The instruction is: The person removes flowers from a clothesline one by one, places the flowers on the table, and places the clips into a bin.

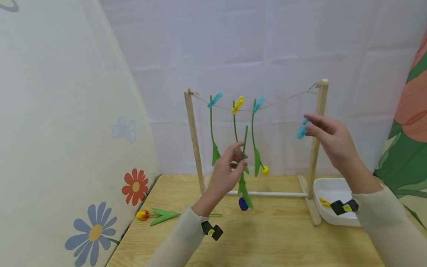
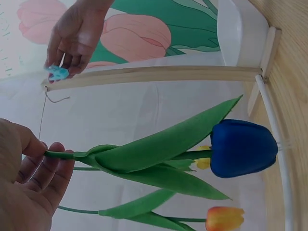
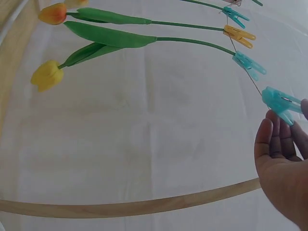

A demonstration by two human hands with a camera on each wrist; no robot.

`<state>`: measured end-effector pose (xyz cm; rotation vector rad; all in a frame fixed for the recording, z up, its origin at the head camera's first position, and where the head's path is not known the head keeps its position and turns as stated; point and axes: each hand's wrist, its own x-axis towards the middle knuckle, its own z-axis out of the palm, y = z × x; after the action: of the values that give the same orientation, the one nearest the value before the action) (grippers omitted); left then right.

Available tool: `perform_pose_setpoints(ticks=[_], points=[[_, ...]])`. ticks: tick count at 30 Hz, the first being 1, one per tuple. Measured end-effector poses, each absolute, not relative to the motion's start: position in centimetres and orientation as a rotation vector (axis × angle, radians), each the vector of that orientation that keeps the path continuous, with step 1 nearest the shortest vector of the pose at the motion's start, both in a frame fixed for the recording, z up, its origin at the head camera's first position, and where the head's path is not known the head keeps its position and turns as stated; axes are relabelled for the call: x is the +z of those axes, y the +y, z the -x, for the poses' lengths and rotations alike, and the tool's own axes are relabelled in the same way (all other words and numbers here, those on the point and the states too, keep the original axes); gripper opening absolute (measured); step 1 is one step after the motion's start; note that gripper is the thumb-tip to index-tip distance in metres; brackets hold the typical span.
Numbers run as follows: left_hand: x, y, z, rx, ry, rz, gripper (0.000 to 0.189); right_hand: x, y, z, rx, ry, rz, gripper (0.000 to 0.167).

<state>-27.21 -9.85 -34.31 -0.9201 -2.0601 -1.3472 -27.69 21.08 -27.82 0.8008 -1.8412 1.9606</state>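
Note:
My left hand (image 1: 228, 168) pinches the green stem of a blue artificial tulip (image 2: 243, 148), whose bloom hangs down in front of the rack. Between thumb and fingers, my right hand (image 1: 333, 142) holds a light blue clothespin (image 1: 302, 129) near the right post. Along the string (image 1: 273, 104), a blue clothespin (image 1: 215, 100), a yellow clothespin (image 1: 238, 105) and another blue clothespin (image 1: 258, 104) each hold a tulip stem upside down. The rightmost hanging flower is a yellow tulip (image 3: 47, 76); beside it hangs an orange tulip (image 3: 52, 13).
The string is tied between two wooden posts (image 1: 195, 141), joined low by a white bar (image 1: 270, 194). A red-yellow tulip (image 1: 142, 214) lies on the wooden table (image 1: 260, 241) at left. At right stands a white tub (image 1: 333, 219) with a yellow clothespin (image 1: 324, 202) inside.

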Motion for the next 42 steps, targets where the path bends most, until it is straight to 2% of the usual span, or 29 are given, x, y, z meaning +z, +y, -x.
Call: perform_pose_setpoints(ticks=[10,25,34,42], points=[[-35.3,-12.5,26.8,-1.252,-2.056,0.916,0.047,-29.4,22.4,26.6,1.917,-1.927,-0.694,0.033],[-35.6,-15.7,25.1,-1.021,-2.229,0.909,0.053,-31.6,24.7,26.0,2.005,-1.847,-0.744,0.035],[-36.2,-17.6,24.5,-0.791,-2.249,0.913,0.052,-33.1,25.8,25.7,1.945,-1.918,-0.619,0.032],[-36.8,-18.7,24.0,-0.661,-2.245,0.952,0.052,-34.1,26.7,25.6,1.987,-1.915,-0.632,0.034]])
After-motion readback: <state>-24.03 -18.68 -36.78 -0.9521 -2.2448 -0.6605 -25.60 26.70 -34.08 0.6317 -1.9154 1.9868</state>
